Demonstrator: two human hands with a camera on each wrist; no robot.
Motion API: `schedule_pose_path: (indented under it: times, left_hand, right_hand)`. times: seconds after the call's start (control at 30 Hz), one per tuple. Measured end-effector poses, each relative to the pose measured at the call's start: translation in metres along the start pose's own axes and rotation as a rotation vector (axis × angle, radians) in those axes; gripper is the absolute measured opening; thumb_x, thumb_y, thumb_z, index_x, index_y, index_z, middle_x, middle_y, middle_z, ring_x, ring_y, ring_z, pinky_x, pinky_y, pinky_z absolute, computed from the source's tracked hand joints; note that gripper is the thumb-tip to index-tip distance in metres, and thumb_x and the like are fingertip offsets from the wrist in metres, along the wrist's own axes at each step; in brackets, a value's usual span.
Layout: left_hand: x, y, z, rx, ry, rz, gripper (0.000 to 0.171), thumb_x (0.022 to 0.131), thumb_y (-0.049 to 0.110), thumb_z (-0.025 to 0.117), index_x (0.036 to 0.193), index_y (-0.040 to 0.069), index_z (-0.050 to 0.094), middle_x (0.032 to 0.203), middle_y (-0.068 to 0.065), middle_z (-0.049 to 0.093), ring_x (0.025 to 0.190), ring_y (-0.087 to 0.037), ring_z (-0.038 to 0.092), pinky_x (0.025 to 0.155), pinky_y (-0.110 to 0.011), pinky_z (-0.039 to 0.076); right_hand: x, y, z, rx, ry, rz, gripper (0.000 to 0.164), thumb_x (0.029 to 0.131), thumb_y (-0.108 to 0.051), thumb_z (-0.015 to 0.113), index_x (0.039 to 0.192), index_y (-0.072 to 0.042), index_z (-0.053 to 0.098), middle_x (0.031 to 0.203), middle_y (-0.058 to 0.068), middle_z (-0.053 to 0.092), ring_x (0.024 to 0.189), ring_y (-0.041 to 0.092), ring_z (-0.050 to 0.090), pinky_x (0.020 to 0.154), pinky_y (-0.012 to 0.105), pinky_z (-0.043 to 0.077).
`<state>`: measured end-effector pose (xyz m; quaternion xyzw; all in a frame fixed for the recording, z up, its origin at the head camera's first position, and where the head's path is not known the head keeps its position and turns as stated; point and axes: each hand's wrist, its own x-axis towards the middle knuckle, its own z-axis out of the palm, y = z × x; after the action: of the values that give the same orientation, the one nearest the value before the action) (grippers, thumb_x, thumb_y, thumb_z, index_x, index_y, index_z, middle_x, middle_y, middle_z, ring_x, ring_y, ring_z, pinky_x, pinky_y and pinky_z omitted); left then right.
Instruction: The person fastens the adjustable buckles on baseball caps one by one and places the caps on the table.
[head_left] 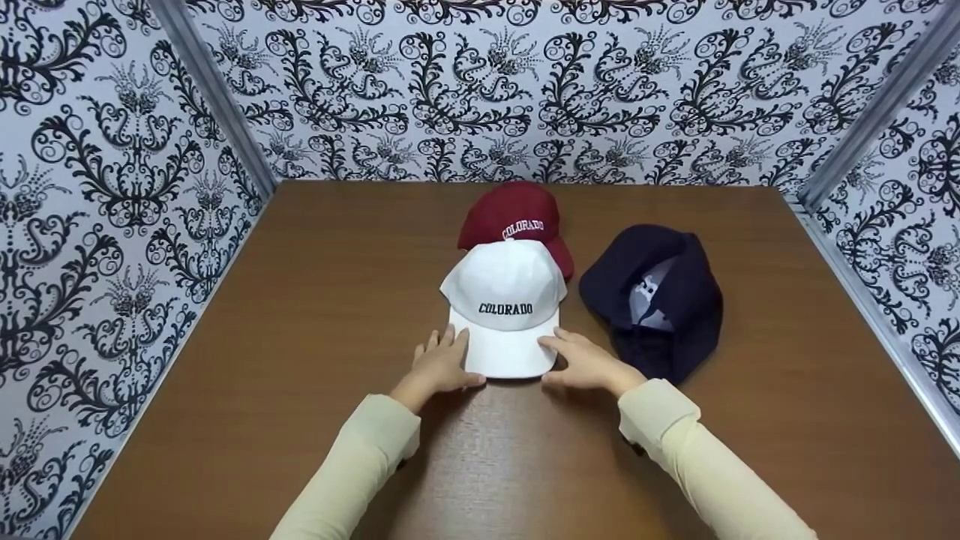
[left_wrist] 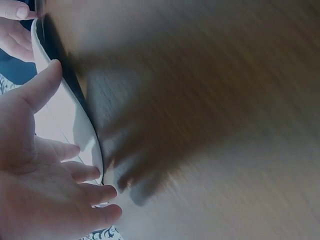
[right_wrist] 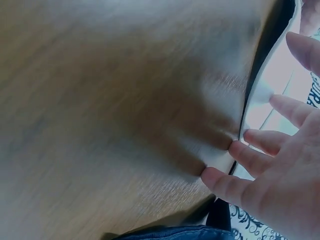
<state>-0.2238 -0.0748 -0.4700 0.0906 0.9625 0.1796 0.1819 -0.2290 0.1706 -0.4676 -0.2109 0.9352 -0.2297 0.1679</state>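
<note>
A white baseball cap (head_left: 508, 281) with COLORADO in dark letters lies in mid-table, its brim facing me. At the brim's left edge is my left hand (head_left: 442, 364), its fingers spread and the thumb near the front corner. My right hand (head_left: 589, 363) is at the brim's right edge, fingers also apart. In the left wrist view the thumb and fingertips of the left hand (left_wrist: 45, 170) lie along the pale brim (left_wrist: 75, 125). The right wrist view shows the right hand (right_wrist: 280, 165) with extended fingers beside the brim (right_wrist: 270, 70). Neither hand visibly grips it.
Behind the white cap sits a dark red COLORADO cap (head_left: 517, 214), partly covered by it. A navy cap (head_left: 694, 300) lies on its side to the right, inside partly showing, close to my right wrist. Patterned walls (head_left: 450, 90) border the brown wooden table (head_left: 315, 285).
</note>
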Motion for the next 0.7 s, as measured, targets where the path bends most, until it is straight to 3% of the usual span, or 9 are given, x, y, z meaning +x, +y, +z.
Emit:
schedule_pose_path:
  times: [0.3,0.7]
  left_hand:
    - [0.013,-0.005,-0.001,-0.038,0.023,-0.055,0.084,0.076,0.047,0.061,0.141,0.014,0.02,0.147,-0.015,0.014,0.134,-0.035,0.011,0.103,-0.055,0.014]
    - [0.015,0.004,0.002,0.159,0.099,-0.103,0.07,0.084,0.05,0.049,0.139,0.014,0.026,0.143,-0.014,0.025,0.131,-0.031,0.024,0.099,-0.052,0.026]
  right_hand:
    - [0.011,0.005,-0.002,-0.033,0.002,0.036,0.066,0.077,-0.032,0.062,0.134,-0.013,0.037,0.141,0.024,0.024,0.13,0.039,0.022,0.102,0.052,0.022]
    - [0.019,0.013,0.0,-0.05,0.014,0.061,0.07,0.077,-0.034,0.06,0.137,-0.014,0.031,0.144,0.022,0.019,0.131,0.04,0.016,0.097,0.062,0.019]
